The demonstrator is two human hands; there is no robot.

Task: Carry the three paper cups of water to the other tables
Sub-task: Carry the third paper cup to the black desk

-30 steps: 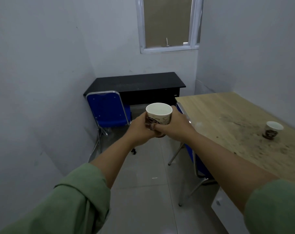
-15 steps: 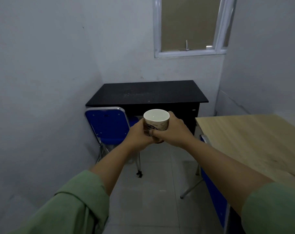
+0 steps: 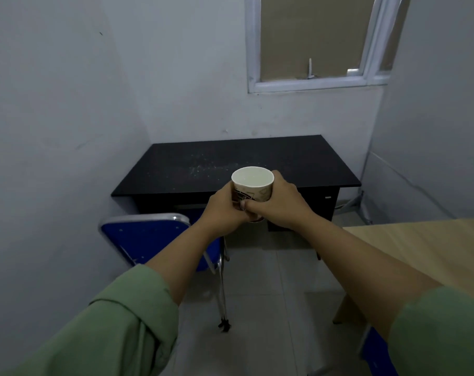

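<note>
A white paper cup (image 3: 253, 185) with a brown print sits upright between both my hands, held out in front of me at chest height. My left hand (image 3: 224, 206) wraps its left side and my right hand (image 3: 280, 206) wraps its right side, fingers meeting under the cup. The cup hangs in the air just before the front edge of a black desk (image 3: 284, 161) that stands against the far wall under a window. The cup's base is hidden by my fingers.
A blue chair with a metal frame (image 3: 146, 234) stands left of centre, between me and the desk. A light wooden table (image 3: 425, 248) fills the right side. Another blue chair (image 3: 377, 354) shows at the bottom right. Tiled floor lies between them.
I have moved closer to the black desk, which now looks larger and centred. The wooden table has slid to the right edge, and the cup standing on it is out of view.
</note>
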